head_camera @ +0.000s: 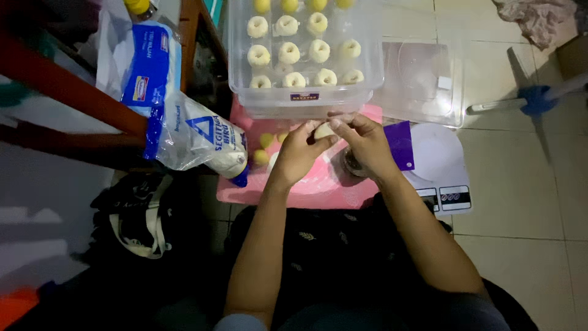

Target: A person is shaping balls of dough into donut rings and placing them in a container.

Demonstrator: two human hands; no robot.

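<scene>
Clear plastic tub sat on the floor w/ rows of pale dough balls inside, some w/ a dent on top. Flour bag, half full, lay left of the pink mat. White scale at right, purple scraper on it. Left hand & right hand met over the mat, fingers of both pinched shut round one dough piece. Yellow balls just left.

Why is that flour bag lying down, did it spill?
The flour bag lies tipped on its side, leaning over the pink mat's left edge. No spilled flour shows. Both hands pinch a dough piece.
</scene>
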